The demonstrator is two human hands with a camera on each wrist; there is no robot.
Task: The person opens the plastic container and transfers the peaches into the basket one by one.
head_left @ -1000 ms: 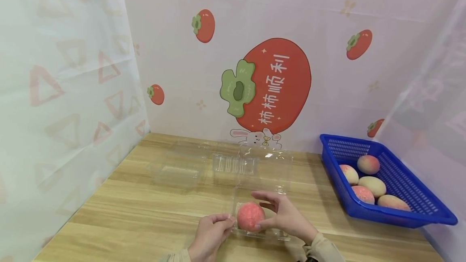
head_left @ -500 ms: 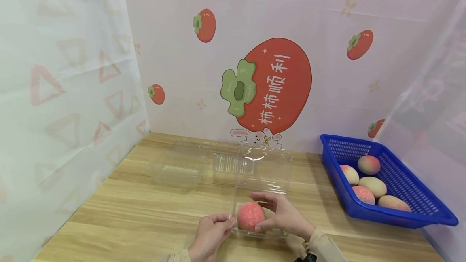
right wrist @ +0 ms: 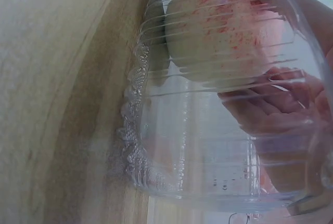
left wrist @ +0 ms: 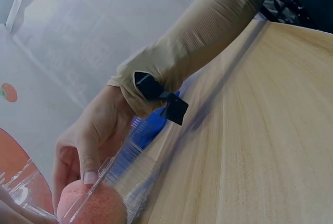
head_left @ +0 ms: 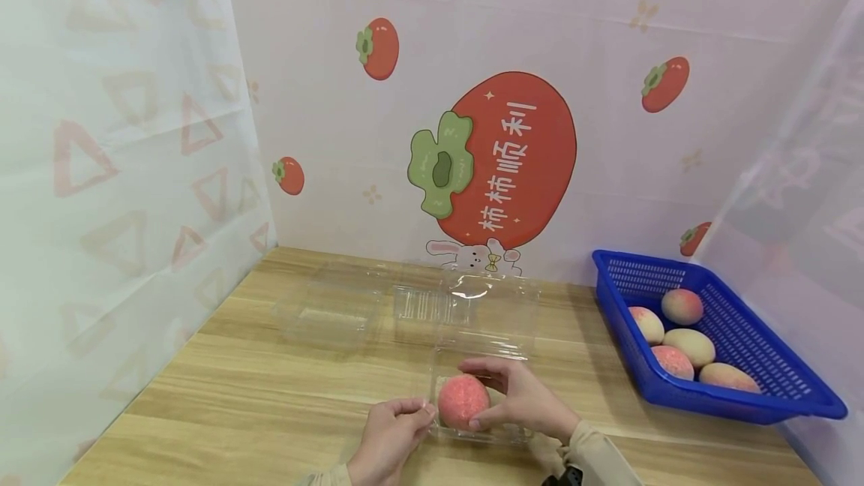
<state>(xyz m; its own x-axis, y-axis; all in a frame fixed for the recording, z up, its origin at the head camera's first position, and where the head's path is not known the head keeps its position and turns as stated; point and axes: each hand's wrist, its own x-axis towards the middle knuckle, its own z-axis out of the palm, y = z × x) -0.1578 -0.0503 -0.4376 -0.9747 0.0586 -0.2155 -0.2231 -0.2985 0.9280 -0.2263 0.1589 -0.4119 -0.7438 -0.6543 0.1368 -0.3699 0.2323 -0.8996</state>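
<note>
A pink-red peach [head_left: 463,402] sits in the base of an open clear plastic clamshell box [head_left: 489,313], whose lid leans back toward the wall. My right hand [head_left: 529,400] grips the peach from the right, thumb at the near side and fingers behind. The left wrist view shows the right thumb pressed on the peach [left wrist: 96,206] by the clear rim. My left hand [head_left: 391,433] pinches the box's left edge between thumb and forefinger. Through the ribbed plastic wall [right wrist: 177,130] in the right wrist view, the peach's pale, red-speckled side [right wrist: 218,37] shows.
A blue plastic basket [head_left: 742,407] at the right holds several peaches [head_left: 688,346]. Further clear plastic boxes [head_left: 334,313] lie at the back left of the wooden table [head_left: 256,396]. Printed sheets [head_left: 324,96] wall in the back and both sides.
The right hand has shifted slightly left around the peach, and the box's right side has come a little left with it. The left hand stays at the edge.
</note>
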